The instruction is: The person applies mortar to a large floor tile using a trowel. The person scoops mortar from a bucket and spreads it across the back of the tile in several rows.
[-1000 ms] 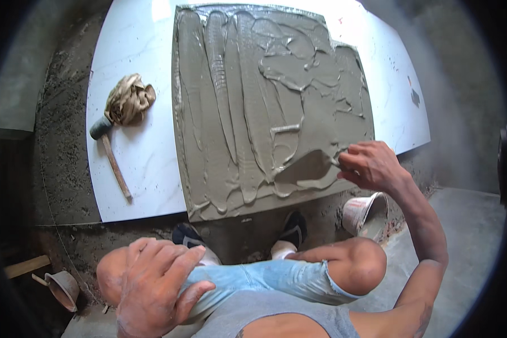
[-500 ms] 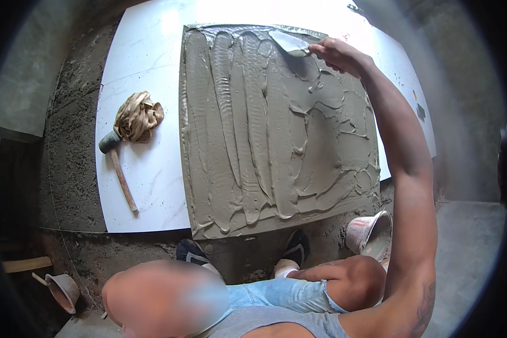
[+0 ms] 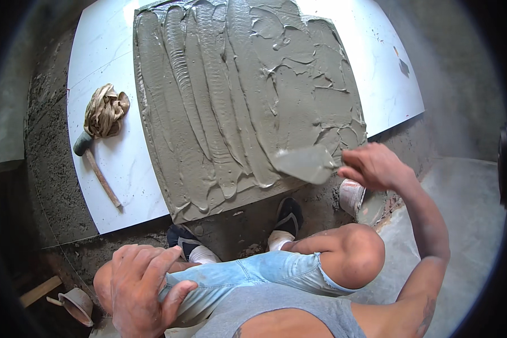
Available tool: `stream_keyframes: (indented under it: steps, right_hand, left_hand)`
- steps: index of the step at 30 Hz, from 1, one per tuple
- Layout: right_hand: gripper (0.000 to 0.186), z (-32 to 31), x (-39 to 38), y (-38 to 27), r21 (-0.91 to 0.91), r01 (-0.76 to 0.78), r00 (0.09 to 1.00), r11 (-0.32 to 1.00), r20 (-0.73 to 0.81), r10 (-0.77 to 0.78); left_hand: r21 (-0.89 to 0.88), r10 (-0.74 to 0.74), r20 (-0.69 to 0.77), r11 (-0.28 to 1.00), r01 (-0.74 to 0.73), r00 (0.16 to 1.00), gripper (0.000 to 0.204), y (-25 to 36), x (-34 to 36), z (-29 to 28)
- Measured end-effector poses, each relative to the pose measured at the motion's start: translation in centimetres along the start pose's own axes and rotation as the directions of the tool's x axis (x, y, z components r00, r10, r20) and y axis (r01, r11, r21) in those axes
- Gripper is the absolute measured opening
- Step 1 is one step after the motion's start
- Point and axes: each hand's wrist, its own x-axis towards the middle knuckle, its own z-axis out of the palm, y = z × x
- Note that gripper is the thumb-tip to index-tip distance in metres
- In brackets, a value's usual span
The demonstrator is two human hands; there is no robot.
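Note:
A broad slab [image 3: 172, 209] lies before me, its top coated with wet grey mortar [image 3: 298, 107] in long ridges on the left and rougher smears on the right. My right hand [image 3: 374, 166] grips a trowel [image 3: 304, 163] at the slab's near right part. Its blade, slightly blurred, is over or on the mortar; I cannot tell whether it touches. The handle is mostly hidden in the fingers. At the lower left, my left hand [image 3: 143, 287] is by my left knee, fingers stretched and thumb apart, holding nothing.
White tiles [image 3: 110, 62] flank the slab. On the left one lie a mallet [image 3: 98, 169] and a crumpled tan cloth or bag [image 3: 106, 111]. A whitish bucket [image 3: 352, 196] stands by my right knee, a small bucket [image 3: 76, 307] at lower left. My feet [image 3: 287, 217] are at the slab's near edge.
My right hand has brought the trowel from the slab's far edge to its near right part. My left hand has come into view. The whole view has shifted somewhat.

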Motion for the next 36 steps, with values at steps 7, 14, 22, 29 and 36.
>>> stream_keyframes:
  steps: [7,14,22,29,36]
  right_hand:
    - [0.031,2.0,0.3,2.8,-0.277,0.041,0.930,0.960,-0.340,-0.138]
    - [0.046,-9.7,13.9,9.1,-0.246,-0.215,0.872,0.945,-0.484,0.073]
    - [0.047,-18.2,23.3,11.3,0.323,-0.196,0.881,0.926,-0.357,0.311]
    - [0.041,-8.8,12.0,7.3,0.412,-0.208,0.943,0.887,-0.156,0.294]
    - [0.039,4.4,-4.6,5.8,0.093,-0.115,0.985,0.989,-0.117,0.126]
  left_hand:
    - [0.005,-0.009,0.005,1.000,0.009,1.000,0.054,-0.2,0.3,0.4]
    - [-0.033,-0.138,-0.004,0.990,0.138,0.990,0.052,0.4,-0.5,0.2]
    - [0.029,-0.155,0.058,0.988,0.154,0.986,0.051,1.2,0.0,-0.4]
    - [0.038,-0.156,0.124,0.988,0.153,0.980,0.049,1.0,0.3,-1.4]
    - [0.043,-0.141,0.187,0.990,0.136,0.972,0.049,0.1,2.1,0.2]
